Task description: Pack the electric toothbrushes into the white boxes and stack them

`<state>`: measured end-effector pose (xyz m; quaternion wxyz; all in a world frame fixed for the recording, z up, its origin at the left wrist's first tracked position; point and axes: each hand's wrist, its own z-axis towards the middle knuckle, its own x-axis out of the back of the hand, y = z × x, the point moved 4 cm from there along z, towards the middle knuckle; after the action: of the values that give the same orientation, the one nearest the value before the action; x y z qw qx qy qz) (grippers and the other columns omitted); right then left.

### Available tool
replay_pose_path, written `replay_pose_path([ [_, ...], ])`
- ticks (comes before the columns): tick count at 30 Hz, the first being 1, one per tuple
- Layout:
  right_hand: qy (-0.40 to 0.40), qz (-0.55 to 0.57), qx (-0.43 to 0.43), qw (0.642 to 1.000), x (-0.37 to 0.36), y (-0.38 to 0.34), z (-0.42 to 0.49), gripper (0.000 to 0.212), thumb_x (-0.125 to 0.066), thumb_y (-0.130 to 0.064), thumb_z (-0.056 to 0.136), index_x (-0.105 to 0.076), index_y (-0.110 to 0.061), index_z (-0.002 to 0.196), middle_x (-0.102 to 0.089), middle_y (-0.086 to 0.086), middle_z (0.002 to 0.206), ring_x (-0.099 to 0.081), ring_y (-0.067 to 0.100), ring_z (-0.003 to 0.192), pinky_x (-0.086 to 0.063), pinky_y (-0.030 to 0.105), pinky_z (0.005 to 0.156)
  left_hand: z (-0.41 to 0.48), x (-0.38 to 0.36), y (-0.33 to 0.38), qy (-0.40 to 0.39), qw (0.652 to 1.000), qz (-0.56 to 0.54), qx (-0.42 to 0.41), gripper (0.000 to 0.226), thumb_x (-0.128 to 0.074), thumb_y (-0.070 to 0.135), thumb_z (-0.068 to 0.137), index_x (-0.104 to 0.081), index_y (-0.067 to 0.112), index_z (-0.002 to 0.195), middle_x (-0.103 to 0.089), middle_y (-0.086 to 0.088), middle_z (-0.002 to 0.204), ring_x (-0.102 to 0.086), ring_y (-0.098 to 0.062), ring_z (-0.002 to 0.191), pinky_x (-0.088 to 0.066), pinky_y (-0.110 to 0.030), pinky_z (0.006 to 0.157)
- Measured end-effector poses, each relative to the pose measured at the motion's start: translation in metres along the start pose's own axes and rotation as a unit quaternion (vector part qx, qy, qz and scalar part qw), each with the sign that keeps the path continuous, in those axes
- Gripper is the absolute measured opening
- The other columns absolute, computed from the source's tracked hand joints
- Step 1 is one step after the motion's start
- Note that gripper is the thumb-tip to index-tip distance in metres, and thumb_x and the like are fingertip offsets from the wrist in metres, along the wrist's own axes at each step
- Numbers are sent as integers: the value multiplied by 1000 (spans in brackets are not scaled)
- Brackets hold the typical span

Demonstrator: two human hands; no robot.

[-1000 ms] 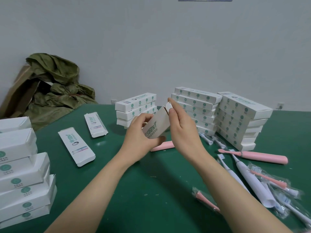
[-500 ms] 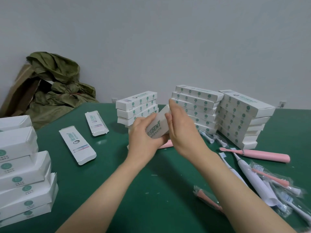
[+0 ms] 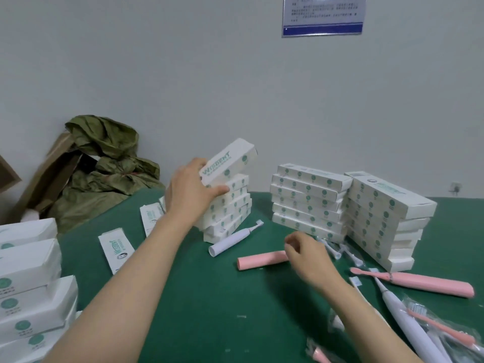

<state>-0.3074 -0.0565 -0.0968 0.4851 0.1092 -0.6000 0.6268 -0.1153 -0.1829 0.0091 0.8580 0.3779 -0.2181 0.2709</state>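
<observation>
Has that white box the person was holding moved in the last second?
Yes. The white box, gripped by the left hand, has gone from in front of the small box stack, nearer the person, to the top of it, tilted.

left hand [image 3: 192,189] gripping (arm outstretched), right hand [image 3: 305,254] curled

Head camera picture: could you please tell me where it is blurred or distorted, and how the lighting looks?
Head view: the stacked boxes at the left edge are smeared by blur, while the box in the left hand shows legible print; head view: the poster text is unreadable; head view: light is soft and even, faint shadows on the table, no glare.
</observation>
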Motion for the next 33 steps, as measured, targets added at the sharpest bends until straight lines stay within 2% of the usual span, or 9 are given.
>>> replay_pose_path([
  [4, -55, -88, 7, 995, -17, 13, -5, 23, -40, -14, 93, -61, -9, 101, -66, 9, 101, -59, 23, 88, -47, 31, 78, 60, -22, 1, -124, 979, 160, 25, 52, -76, 52, 69, -57, 16, 101, -61, -4, 101, -56, -22, 87, -41, -30, 64],
  [7, -86, -130, 26, 987, -29, 13, -8, 24, -38, -18, 95, -59, -10, 100, -64, 9, 102, -59, 24, 90, -44, 30, 74, 80, -44, -7, -163, 959, 229, 30, 48, -74, 52, 73, -53, 14, 93, -60, -5, 98, -54, -22, 84, -41, -30, 66],
  [10, -95, -162, 52, 981, -34, 11, -4, 24, -37, -20, 95, -58, -12, 103, -58, 7, 108, -54, 21, 95, -40, 29, 75, 94, -61, -9, -160, 958, 237, 23, 46, -73, 50, 75, -48, 14, 90, -56, -4, 95, -51, -22, 84, -42, -31, 69],
  [13, -95, -173, 58, 979, -33, 10, -1, 23, -37, -21, 95, -58, -13, 103, -54, 5, 109, -49, 20, 91, -37, 28, 73, 102, -75, -10, -166, 956, 239, 28, 47, -74, 48, 75, -46, 14, 91, -55, -6, 99, -53, -23, 89, -46, -33, 77],
  [17, -92, -202, 71, 972, -35, 12, 0, 23, -35, -21, 96, -56, -11, 102, -51, 6, 110, -49, 21, 94, -32, 28, 68, 102, -88, -16, -186, 948, 254, 52, 49, -73, 50, 75, -47, 14, 96, -56, -7, 105, -55, -24, 96, -47, -34, 81],
  [20, -96, -219, 80, 968, -38, 11, -2, 22, -36, -22, 97, -54, -12, 104, -49, 6, 113, -49, 21, 101, -30, 28, 69, 99, -90, -18, -193, 942, 270, 49, 53, -70, 53, 77, -51, 14, 107, -56, -8, 110, -55, -26, 101, -47, -35, 83],
  [26, -98, -223, 81, 967, -37, 9, -5, 23, -36, -23, 98, -53, -12, 109, -47, 5, 116, -48, 22, 106, -31, 29, 71, 103, -84, -17, -264, 920, 284, 56, 55, -71, 52, 75, -48, 16, 110, -57, -5, 107, -56, -26, 101, -48, -41, 91],
  [30, -102, -224, 83, 966, -36, 7, -4, 18, -36, -22, 97, -51, -14, 102, -49, 5, 116, -48, 22, 105, -31, 28, 70, 110, -73, -21, -266, 922, 277, 56, 54, -70, 56, 75, -45, 15, 101, -56, -3, 98, -56, -24, 96, -48, -38, 87],
  [33, -102, -225, 80, 966, -35, 8, -6, 14, -36, -22, 98, -49, -17, 99, -49, 4, 115, -49, 22, 104, -31, 28, 70, 106, -68, -25, -265, 923, 274, 58, 53, -68, 56, 76, -47, 14, 102, -53, -1, 94, -54, -23, 94, -47, -35, 82],
])
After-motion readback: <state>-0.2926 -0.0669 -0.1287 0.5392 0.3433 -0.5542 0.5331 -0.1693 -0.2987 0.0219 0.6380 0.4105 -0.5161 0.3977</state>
